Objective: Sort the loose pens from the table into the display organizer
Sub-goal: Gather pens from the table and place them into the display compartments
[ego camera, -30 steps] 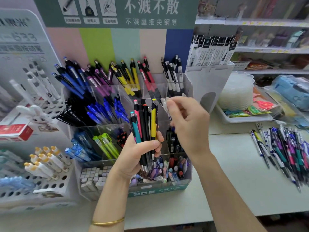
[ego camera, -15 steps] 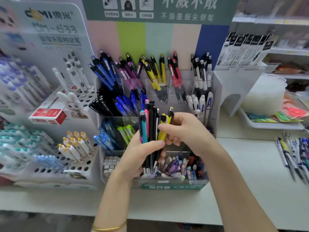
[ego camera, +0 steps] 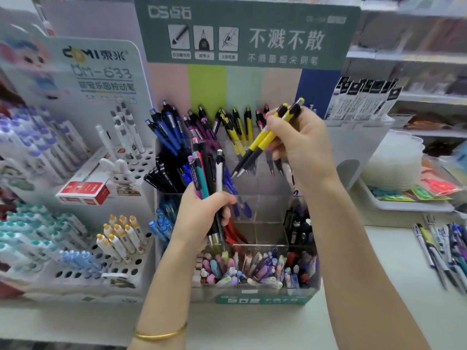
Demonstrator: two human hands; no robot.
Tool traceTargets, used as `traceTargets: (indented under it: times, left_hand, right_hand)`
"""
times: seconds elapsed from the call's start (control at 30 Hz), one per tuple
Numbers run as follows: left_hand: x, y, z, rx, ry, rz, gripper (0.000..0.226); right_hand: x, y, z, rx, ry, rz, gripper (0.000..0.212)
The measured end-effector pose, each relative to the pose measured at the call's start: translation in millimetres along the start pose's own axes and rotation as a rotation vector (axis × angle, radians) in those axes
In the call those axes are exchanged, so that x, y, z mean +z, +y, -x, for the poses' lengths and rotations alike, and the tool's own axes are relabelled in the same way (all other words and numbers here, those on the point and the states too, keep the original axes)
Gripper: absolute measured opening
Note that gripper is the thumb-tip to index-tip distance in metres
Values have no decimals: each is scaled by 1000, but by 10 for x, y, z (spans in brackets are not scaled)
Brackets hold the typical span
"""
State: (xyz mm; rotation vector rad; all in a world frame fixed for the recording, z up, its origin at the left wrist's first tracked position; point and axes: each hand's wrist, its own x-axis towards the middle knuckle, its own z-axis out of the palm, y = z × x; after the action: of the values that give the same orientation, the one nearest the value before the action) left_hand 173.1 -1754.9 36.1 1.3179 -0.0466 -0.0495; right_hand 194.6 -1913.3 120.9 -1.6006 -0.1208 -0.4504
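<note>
Right hand (ego camera: pixel 300 142) pinches two yellow-black pens (ego camera: pixel 265 140) above the clear acrylic organizer (ego camera: pixel 260 223); left hand (ego camera: pixel 202 218) grips a mixed bunch (ego camera: pixel 206 173); loose pile (ego camera: pixel 444 246) right of it remains, roughly midway I'd say

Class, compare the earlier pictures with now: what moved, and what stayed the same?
The right hand pulled two yellow pens from the bundle in the left hand and raised them toward the back row of the organizer. The left hand still grips the bundle.
</note>
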Motion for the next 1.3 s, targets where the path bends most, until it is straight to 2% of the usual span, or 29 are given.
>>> traceTargets:
  times: [0.17,0.2,0.27,0.4,0.57,0.73,0.83,0.93,1.0,1.07,1.13,1.2,1.3]
  left_hand:
    - [20,62,-96,83,-86,44,12]
    - [20,67,-106,79,-119,59,15]
    - [25,73,-115,55,-194,103,20]
    - [37,83,-92,70,-344,177,17]
    - [-23,47,-107,127,-478,157,24]
    - [-68,15,-117,186,-517,153,17]
    - [-109,6,-123,188,-518,134,21]
    - [-138,-26,-131,164,-490,128,31]
    - [-146,-55,-128,169,-481,125,35]
    - [-136,-71,-118,179,-467,124,38]
    - [-107,-76,-97,159,-455,153,39]
    - [-71,-88,-73,129,-473,202,28]
    - [-34,-124,-34,95,-505,269,16]
  right_hand:
    - [116,-110,-303,-391,240,239,10]
    - [152,-93,-351,-443,237,306,3]
    - [224,-31,-427,-484,192,468,12]
    - [310,103,-482,-404,47,676,22]
    - [353,144,-442,-380,-3,815,31]
    - [396,271,-447,-265,-76,1050,24]
    - [412,305,-452,-216,-147,1147,23]
    - [369,266,-416,-149,-189,1015,34]
    - [304,210,-294,-233,-73,877,38]
    - [237,138,-101,-301,6,670,25]
    - [181,65,102,-181,-152,420,9]
    - [166,51,239,-21,-365,255,10]
    - [162,134,290,-17,-402,264,13]
